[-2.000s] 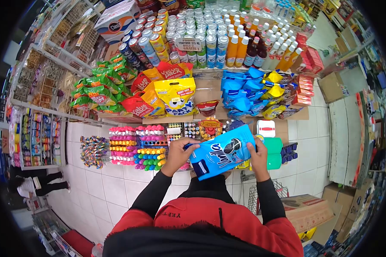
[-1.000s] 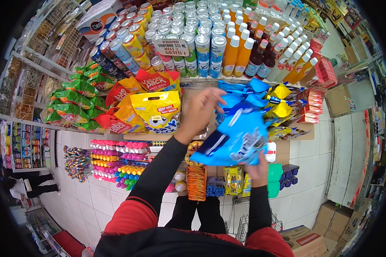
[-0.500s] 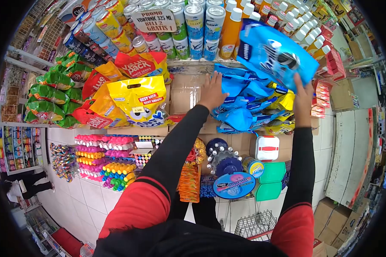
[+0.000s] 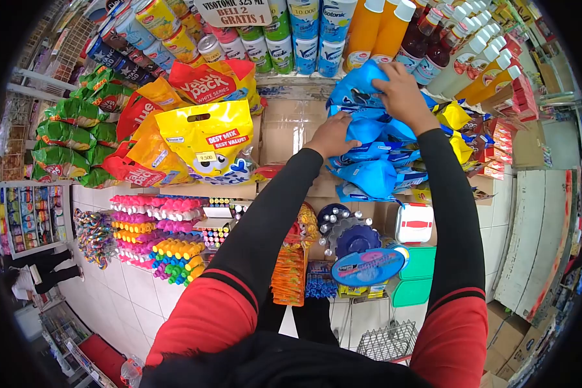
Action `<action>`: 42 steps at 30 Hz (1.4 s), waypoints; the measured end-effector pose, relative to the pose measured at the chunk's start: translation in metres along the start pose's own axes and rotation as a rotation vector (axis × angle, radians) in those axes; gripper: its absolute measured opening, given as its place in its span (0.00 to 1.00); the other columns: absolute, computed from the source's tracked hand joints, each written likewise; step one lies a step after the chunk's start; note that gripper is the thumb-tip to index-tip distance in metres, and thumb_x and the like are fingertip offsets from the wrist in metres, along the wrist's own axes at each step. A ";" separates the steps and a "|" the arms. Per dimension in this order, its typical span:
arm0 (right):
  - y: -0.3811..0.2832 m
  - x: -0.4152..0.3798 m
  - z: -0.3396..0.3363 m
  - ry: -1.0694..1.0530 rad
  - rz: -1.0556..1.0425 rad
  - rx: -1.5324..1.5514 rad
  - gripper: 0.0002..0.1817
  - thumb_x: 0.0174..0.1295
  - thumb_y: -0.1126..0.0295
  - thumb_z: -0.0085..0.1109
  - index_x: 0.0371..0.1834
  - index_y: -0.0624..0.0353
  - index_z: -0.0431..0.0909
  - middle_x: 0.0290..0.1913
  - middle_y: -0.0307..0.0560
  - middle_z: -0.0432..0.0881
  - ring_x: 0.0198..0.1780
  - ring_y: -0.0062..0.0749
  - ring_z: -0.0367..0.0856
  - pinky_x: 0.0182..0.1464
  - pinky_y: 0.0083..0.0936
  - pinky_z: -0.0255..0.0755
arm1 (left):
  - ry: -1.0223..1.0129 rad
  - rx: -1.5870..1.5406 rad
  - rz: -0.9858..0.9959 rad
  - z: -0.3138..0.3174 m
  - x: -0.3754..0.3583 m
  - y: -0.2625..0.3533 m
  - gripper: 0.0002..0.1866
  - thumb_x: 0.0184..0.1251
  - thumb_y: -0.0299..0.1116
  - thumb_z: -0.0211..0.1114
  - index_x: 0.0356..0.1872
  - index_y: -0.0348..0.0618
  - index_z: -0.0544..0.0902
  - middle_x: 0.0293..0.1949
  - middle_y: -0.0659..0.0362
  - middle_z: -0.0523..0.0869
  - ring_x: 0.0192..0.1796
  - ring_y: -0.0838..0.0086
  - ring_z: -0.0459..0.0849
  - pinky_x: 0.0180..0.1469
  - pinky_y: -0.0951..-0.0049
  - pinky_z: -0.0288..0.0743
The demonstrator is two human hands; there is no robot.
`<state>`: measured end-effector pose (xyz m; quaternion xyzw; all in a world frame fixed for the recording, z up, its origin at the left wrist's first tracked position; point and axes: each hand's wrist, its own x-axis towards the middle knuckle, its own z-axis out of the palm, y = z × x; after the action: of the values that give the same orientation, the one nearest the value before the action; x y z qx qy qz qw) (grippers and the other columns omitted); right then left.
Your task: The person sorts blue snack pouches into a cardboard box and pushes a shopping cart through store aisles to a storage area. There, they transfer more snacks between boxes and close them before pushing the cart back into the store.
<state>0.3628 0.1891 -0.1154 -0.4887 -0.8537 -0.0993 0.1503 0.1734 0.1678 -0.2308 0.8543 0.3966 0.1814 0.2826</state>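
Note:
Blue snack bags stand packed in a row on the cardboard-lined shelf. At the back of the row, my right hand (image 4: 404, 97) grips the top of a blue snack bag (image 4: 354, 86), its fingers bent over the edge. My left hand (image 4: 332, 137) rests against the left side of the row, fingers extended and touching the bags. Just in front of it lies another blue bag (image 4: 368, 178). Yellow packs (image 4: 454, 116) sit to the right of the row, partly behind my right forearm.
Bare cardboard (image 4: 291, 129) shows left of the blue bags, beside a yellow value pack (image 4: 207, 142). Drink cans (image 4: 304, 55) and orange bottles (image 4: 366, 35) line the back. Below the shelf are a blue oval container (image 4: 368, 267), green lids (image 4: 414, 284) and a wire basket (image 4: 388, 341).
My right hand has brought the blue bag down and leftward from the upper right to the back of the row. My left hand has moved slightly lower, staying beside the bags.

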 end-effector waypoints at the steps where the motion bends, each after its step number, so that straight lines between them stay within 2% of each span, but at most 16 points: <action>1: -0.003 0.000 0.011 0.001 -0.001 0.002 0.11 0.46 0.70 0.61 0.36 0.49 0.79 0.53 0.45 0.70 0.58 0.42 0.64 0.47 0.41 0.66 | 0.004 -0.023 0.011 0.001 0.000 0.000 0.37 0.48 0.49 0.68 0.55 0.32 0.70 0.56 0.44 0.69 0.59 0.53 0.67 0.61 0.63 0.62; 9: -0.029 0.002 0.080 -0.226 0.131 -0.267 0.10 0.55 0.69 0.51 0.37 0.45 0.80 0.54 0.37 0.72 0.59 0.36 0.64 0.48 0.44 0.64 | -0.036 -0.118 0.022 -0.003 -0.009 0.009 0.36 0.48 0.43 0.69 0.55 0.31 0.68 0.55 0.44 0.68 0.58 0.52 0.68 0.60 0.63 0.63; 16: -0.024 -0.016 0.103 -0.401 0.209 -0.317 0.10 0.59 0.66 0.46 0.41 0.48 0.77 0.66 0.36 0.61 0.71 0.39 0.46 0.59 0.58 0.54 | 0.021 -0.078 0.071 0.009 -0.011 0.010 0.34 0.52 0.34 0.66 0.57 0.28 0.63 0.57 0.41 0.65 0.61 0.50 0.63 0.62 0.63 0.60; 21: -0.028 -0.013 0.065 -0.379 0.237 -0.262 0.16 0.55 0.65 0.55 0.48 0.51 0.72 0.67 0.40 0.59 0.71 0.42 0.46 0.59 0.61 0.53 | 0.041 0.049 0.065 0.019 -0.008 0.004 0.33 0.54 0.31 0.64 0.58 0.28 0.61 0.61 0.39 0.60 0.64 0.45 0.59 0.64 0.59 0.57; 23: -0.027 -0.019 0.038 -0.122 0.346 -0.009 0.16 0.53 0.66 0.57 0.46 0.54 0.71 0.64 0.48 0.62 0.69 0.49 0.50 0.62 0.52 0.55 | 0.043 0.055 0.101 0.015 -0.010 0.004 0.32 0.55 0.32 0.63 0.59 0.29 0.61 0.62 0.39 0.59 0.64 0.42 0.58 0.64 0.57 0.57; 24: -0.017 -0.036 0.031 0.104 0.236 0.046 0.15 0.55 0.66 0.56 0.44 0.58 0.71 0.55 0.56 0.70 0.59 0.54 0.65 0.56 0.41 0.65 | 0.042 0.045 0.064 0.006 -0.010 0.010 0.33 0.55 0.33 0.63 0.59 0.31 0.61 0.62 0.40 0.58 0.64 0.42 0.58 0.63 0.57 0.59; 27: -0.028 -0.103 -0.031 -0.076 0.632 0.218 0.10 0.57 0.67 0.52 0.33 0.64 0.74 0.29 0.61 0.77 0.33 0.57 0.76 0.33 0.45 0.68 | 0.031 0.112 -0.009 -0.020 -0.011 0.038 0.34 0.55 0.35 0.63 0.61 0.34 0.60 0.63 0.41 0.58 0.64 0.44 0.58 0.61 0.56 0.62; 30: -0.050 -0.207 -0.042 -0.421 1.059 0.611 0.15 0.56 0.64 0.51 0.21 0.65 0.77 0.24 0.60 0.77 0.28 0.54 0.77 0.29 0.43 0.68 | 0.068 0.204 0.012 -0.032 -0.017 0.073 0.37 0.52 0.39 0.65 0.63 0.39 0.59 0.65 0.45 0.56 0.67 0.46 0.54 0.58 0.48 0.63; 31: -0.054 -0.255 -0.028 -0.500 0.487 0.393 0.14 0.54 0.65 0.51 0.20 0.66 0.78 0.25 0.56 0.79 0.26 0.46 0.80 0.29 0.37 0.72 | 0.067 0.202 0.023 -0.033 -0.023 0.088 0.37 0.52 0.39 0.65 0.63 0.39 0.59 0.65 0.45 0.56 0.67 0.46 0.54 0.58 0.48 0.63; 32: -0.071 -0.266 -0.016 -0.604 1.190 0.989 0.11 0.54 0.69 0.52 0.28 0.68 0.78 0.30 0.56 0.81 0.29 0.40 0.83 0.32 0.30 0.77 | -0.009 0.227 0.053 -0.034 -0.030 0.105 0.40 0.51 0.41 0.66 0.64 0.39 0.58 0.66 0.45 0.55 0.67 0.45 0.51 0.57 0.44 0.62; 33: -0.098 -0.240 -0.031 -0.546 1.628 1.372 0.11 0.55 0.74 0.50 0.37 0.72 0.75 0.33 0.58 0.81 0.33 0.40 0.83 0.35 0.29 0.79 | -0.088 0.253 0.083 -0.032 -0.037 0.117 0.42 0.50 0.43 0.67 0.64 0.40 0.57 0.67 0.46 0.53 0.68 0.45 0.49 0.56 0.39 0.61; 34: -0.111 -0.250 -0.008 -0.378 1.689 1.581 0.14 0.58 0.75 0.49 0.45 0.74 0.69 0.36 0.61 0.79 0.35 0.45 0.82 0.38 0.30 0.80 | -0.185 0.186 0.088 -0.022 -0.043 0.120 0.49 0.43 0.50 0.70 0.65 0.41 0.55 0.68 0.45 0.48 0.69 0.44 0.45 0.54 0.32 0.57; 36: -0.129 -0.251 0.030 -0.206 1.577 1.829 0.15 0.59 0.72 0.53 0.47 0.70 0.69 0.42 0.55 0.77 0.39 0.39 0.80 0.46 0.30 0.77 | -0.309 0.223 0.090 -0.012 -0.055 0.132 0.53 0.39 0.52 0.71 0.66 0.42 0.53 0.68 0.45 0.46 0.69 0.43 0.45 0.54 0.31 0.56; 39: -0.123 -0.260 0.086 -0.072 1.626 2.093 0.15 0.57 0.70 0.58 0.45 0.65 0.71 0.40 0.51 0.78 0.37 0.35 0.78 0.43 0.30 0.76 | -0.462 0.270 0.083 0.007 -0.063 0.131 0.61 0.29 0.57 0.74 0.67 0.44 0.51 0.69 0.45 0.42 0.69 0.42 0.42 0.53 0.28 0.54; 40: -0.119 -0.256 0.091 -0.064 1.630 2.099 0.15 0.57 0.70 0.58 0.45 0.65 0.71 0.40 0.51 0.78 0.37 0.35 0.78 0.43 0.30 0.76 | -0.456 0.327 0.094 0.013 -0.063 0.128 0.62 0.28 0.57 0.75 0.67 0.44 0.51 0.69 0.45 0.42 0.69 0.42 0.41 0.52 0.27 0.54; 42: -0.111 -0.246 0.100 -0.447 1.663 1.820 0.14 0.59 0.66 0.56 0.42 0.64 0.74 0.39 0.52 0.80 0.39 0.35 0.80 0.36 0.34 0.76 | -0.444 0.397 0.082 0.019 -0.058 0.124 0.59 0.31 0.53 0.75 0.68 0.48 0.51 0.69 0.46 0.41 0.69 0.43 0.40 0.51 0.27 0.56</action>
<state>0.3686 -0.0328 -0.2987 -0.6041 -0.0526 0.7355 0.3021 0.2182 0.0509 -0.1728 0.9271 0.3178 -0.0796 0.1822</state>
